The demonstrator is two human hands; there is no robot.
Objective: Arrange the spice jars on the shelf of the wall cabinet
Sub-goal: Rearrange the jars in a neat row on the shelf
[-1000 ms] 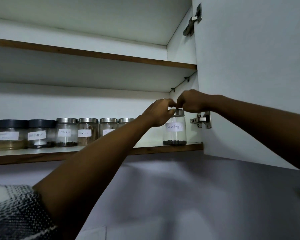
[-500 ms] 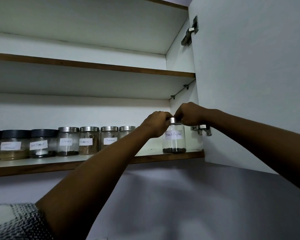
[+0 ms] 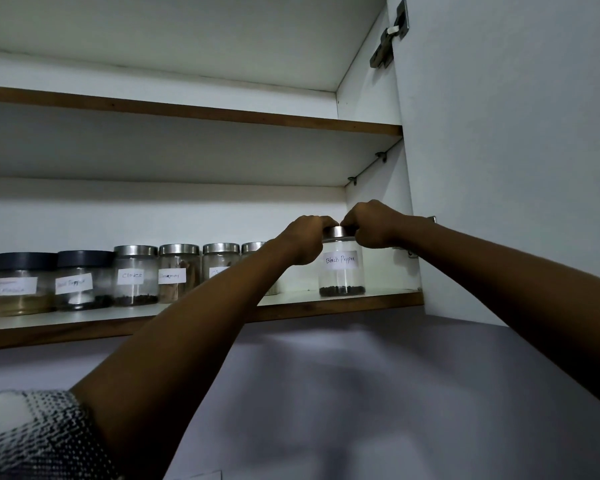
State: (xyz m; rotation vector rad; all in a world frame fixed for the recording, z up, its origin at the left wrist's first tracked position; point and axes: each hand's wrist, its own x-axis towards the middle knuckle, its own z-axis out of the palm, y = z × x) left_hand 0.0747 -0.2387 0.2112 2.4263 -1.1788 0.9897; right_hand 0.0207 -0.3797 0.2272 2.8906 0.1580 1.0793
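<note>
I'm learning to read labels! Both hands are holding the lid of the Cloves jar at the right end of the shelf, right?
Not quite. The head view shows the left hand and right hand gripping the lid of the Black Pepper jar at the right end of the shelf. The Cloves jar sits untouched farther left.

Above me the upper shelf (image 3: 187, 114) shows its brown wooden edge. The white cabinet door (image 3: 516, 150) stands open to my right, a metal hinge (image 3: 390, 36) at its top corner. Below the cabinet, the grey wall (image 3: 361, 393) lies in shadow. A patterned black-and-white sleeve (image 3: 32, 441) covers my upper arm.
</note>
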